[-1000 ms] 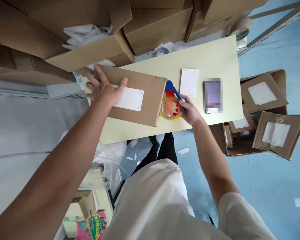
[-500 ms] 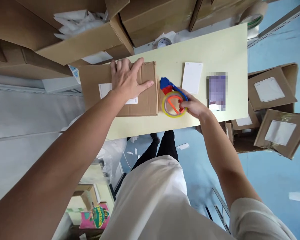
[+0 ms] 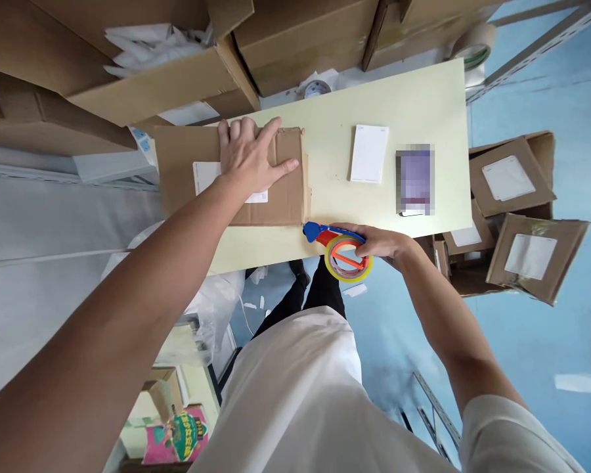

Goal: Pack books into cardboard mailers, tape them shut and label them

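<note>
My left hand (image 3: 251, 157) lies spread on top of a brown cardboard box (image 3: 285, 203), its fingertips near the far edge. Part of a white label (image 3: 205, 177) on the box shows beneath my wrist and forearm. In my right hand (image 3: 379, 241) is a tape dispenser (image 3: 314, 232), blue and red with a yellow-edged roll on it. Its blue tip is close to the box's near right corner; whether it touches, I cannot tell. The roll hangs out past the table's front edge.
On the pale table (image 3: 433, 98) lie a white paper pad (image 3: 369, 154) and a pixelated purple item (image 3: 416, 180). Large cartons (image 3: 305, 39) line the back, with a tape roll (image 3: 317, 89) before them. Labelled boxes (image 3: 536, 256) are piled to the right. A metal ladder (image 3: 436, 414) is at lower right.
My right hand has brought the tape dispenser toward me, from beside the box's right side to its near corner. My left hand stays on the box. The view has shifted slightly.
</note>
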{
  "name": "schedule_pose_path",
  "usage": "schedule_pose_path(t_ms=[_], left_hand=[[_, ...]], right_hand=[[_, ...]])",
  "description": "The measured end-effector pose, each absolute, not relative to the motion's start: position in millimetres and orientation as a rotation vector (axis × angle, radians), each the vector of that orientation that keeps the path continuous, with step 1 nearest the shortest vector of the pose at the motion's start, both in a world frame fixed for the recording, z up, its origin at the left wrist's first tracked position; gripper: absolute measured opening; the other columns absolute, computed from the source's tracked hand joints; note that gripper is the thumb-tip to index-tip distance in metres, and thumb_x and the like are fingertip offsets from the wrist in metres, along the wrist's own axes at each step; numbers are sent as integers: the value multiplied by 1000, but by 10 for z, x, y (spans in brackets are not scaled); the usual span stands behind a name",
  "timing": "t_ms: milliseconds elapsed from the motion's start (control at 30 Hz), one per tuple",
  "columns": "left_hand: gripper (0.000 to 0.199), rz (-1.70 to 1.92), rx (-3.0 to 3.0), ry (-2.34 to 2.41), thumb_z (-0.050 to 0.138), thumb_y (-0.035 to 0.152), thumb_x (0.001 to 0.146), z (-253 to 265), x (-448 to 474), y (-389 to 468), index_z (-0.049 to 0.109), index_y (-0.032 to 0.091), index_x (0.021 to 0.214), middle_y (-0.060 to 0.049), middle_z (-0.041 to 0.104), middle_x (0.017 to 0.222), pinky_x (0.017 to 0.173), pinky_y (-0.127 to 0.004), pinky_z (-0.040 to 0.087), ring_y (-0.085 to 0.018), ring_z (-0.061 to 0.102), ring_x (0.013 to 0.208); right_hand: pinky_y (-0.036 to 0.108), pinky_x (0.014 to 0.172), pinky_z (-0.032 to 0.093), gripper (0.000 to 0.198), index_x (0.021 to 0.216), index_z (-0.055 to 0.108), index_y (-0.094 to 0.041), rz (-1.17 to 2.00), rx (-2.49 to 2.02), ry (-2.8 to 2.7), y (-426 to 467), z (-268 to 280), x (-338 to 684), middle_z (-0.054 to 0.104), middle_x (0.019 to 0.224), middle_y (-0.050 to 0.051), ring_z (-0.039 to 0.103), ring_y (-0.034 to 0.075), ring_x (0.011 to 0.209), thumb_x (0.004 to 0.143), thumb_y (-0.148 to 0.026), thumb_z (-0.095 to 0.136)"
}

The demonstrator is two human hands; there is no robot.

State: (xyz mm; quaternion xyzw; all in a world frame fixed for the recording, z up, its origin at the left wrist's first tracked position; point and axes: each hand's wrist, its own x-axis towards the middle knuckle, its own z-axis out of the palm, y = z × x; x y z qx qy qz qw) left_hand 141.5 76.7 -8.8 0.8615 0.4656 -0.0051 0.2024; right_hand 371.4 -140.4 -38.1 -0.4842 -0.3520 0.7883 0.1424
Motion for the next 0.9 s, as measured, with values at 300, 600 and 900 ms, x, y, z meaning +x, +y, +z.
schedule_pose_path(t_ms=[300,600,900], left_hand=[[81,-58,2479,1328,55,66,76,-83,1397,705,37,24,143,-10,48,131,113,-52,2,-33,24,135],[82,-57,2454,1277,54,66,75,-194,1354,725,32,31,147,-11,45,134,115,-56,4,-37,21,137],[90,-14,2522,1301,57,67,73,-230,1363,729,32,24,148,-13,43,138,116,-54,-2,-39,27,135]], right_hand=[[37,93,51,87,143,39,-23,2349,-1282,-980,-1431,-549,3584,61,127,8,61,23,107,59,-6,56],[32,84,55,83,138,47,-27,2307,-1287,-1163,-1311,-658,3610,62,126,3,64,23,105,58,-10,62],[31,81,52,68,130,58,-32,1932,-1499,-1902,-1439,-390,3323,66,120,2,64,23,99,65,-16,65]])
